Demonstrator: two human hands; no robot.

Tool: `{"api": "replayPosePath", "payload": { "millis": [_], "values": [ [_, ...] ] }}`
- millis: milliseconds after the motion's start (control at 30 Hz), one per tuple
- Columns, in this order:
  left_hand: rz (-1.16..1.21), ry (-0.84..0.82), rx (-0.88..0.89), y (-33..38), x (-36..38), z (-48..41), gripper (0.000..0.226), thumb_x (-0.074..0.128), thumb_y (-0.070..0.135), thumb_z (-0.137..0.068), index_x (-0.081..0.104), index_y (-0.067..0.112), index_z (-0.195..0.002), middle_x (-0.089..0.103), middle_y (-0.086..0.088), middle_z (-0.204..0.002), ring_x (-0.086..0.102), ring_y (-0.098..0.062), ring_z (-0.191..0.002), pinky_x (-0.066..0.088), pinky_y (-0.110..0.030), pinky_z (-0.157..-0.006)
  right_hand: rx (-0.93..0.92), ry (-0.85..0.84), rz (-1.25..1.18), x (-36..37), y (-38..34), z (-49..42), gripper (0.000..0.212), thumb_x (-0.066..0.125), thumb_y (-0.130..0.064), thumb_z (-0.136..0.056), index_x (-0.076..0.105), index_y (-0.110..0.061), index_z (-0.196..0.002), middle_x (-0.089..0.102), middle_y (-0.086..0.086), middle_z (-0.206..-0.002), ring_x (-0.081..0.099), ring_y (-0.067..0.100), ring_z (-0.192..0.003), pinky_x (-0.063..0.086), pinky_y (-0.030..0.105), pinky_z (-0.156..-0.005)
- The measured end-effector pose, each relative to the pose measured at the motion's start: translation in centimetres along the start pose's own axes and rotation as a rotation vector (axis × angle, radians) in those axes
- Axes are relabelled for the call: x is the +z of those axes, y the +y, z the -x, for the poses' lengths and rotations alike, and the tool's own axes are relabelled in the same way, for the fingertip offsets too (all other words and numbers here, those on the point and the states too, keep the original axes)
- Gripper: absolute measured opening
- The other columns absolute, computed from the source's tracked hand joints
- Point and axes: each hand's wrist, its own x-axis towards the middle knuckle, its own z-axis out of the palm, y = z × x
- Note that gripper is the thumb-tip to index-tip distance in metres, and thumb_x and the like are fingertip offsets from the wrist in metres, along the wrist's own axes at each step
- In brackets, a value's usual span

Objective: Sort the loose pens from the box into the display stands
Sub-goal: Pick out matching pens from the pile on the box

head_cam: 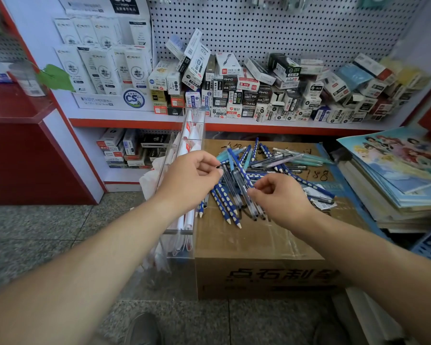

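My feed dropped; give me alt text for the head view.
Both hands pinch a few clear pens above the loose pile on the cardboard box, the left hand at their upper ends, the right hand lower down. A clear display stand sits beside the box's left side.

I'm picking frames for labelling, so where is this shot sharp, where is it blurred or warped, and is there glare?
Head view: lighting even, shadows faint; the pens, left hand and right hand sharp at centre; the packs at the shelf's right end and the leaf at left blurred; wide-angle stretch bows the shelf edge; mild glare on the carton's tape.
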Motion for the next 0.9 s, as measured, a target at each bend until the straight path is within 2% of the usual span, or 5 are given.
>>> {"api": "replayPosePath", "payload": {
  "millis": [133, 300, 467, 533, 900],
  "values": [
    [0.081, -0.014, -0.009, 0.8, 0.6, 0.0, 0.005, 0.074, 0.027, -0.092, 0.070, 0.028, -0.095, 0.075, -0.002, -0.090, 0.074, -0.020, -0.087, 0.061, -0.049, -0.086, -0.144, -0.051, -0.246, 0.7, -1.4, 1.2, 0.012, 0.075, -0.024, -0.092, 0.068, -0.014, -0.089, 0.065, 0.002, -0.075, 0.054, 0.009, -0.061, 0.047, 0.024, -0.057],
    [0.298, -0.008, -0.061, 1.6, 0.7, 0.1, 0.004, 0.067, 0.013, -0.097, 0.069, 0.015, -0.094, 0.075, -0.008, -0.083, 0.074, -0.026, -0.087, 0.063, -0.047, -0.085, -0.255, -0.103, -0.281, 2.2, -1.8, 0.9, 0.011, 0.079, -0.023, -0.088, 0.069, -0.018, -0.089, 0.066, 0.002, -0.074, 0.055, 0.010, -0.061, 0.048, 0.029, -0.059],
    [0.321, 0.066, -0.088, 1.0, -0.4, -0.2, 0.009, 0.068, 0.014, -0.097, 0.067, 0.012, -0.088, 0.071, -0.013, -0.084, 0.070, -0.019, -0.077, 0.063, -0.049, -0.081, -0.107, -0.188, 0.224, 2.8, 1.0, -1.3, 0.031, 0.084, -0.044, -0.080, 0.068, -0.022, -0.093, 0.067, -0.007, -0.082, 0.062, 0.007, -0.072, 0.051, 0.025, -0.064],
    [0.316, 0.081, -0.095, 0.7, -0.6, -0.2, 0.011, 0.069, 0.014, -0.096, 0.066, 0.012, -0.086, 0.070, -0.011, -0.083, 0.069, -0.017, -0.074, 0.064, -0.048, -0.077, -0.059, -0.208, 0.356, 3.4, 1.9, -1.7, 0.033, 0.084, -0.046, -0.079, 0.067, -0.021, -0.092, 0.068, -0.007, -0.084, 0.064, 0.010, -0.077, 0.054, 0.029, -0.067],
    [0.317, 0.063, -0.130, 0.3, -1.1, -0.3, 0.006, 0.066, 0.014, -0.098, 0.070, 0.013, -0.094, 0.073, -0.007, -0.083, 0.071, -0.014, -0.070, 0.062, -0.036, -0.067, 0.007, -0.246, 0.432, 4.6, 2.5, -2.3, 0.025, 0.086, -0.037, -0.080, 0.070, -0.022, -0.091, 0.067, -0.007, -0.083, 0.064, 0.010, -0.079, 0.055, 0.027, -0.068]
  ]
}}
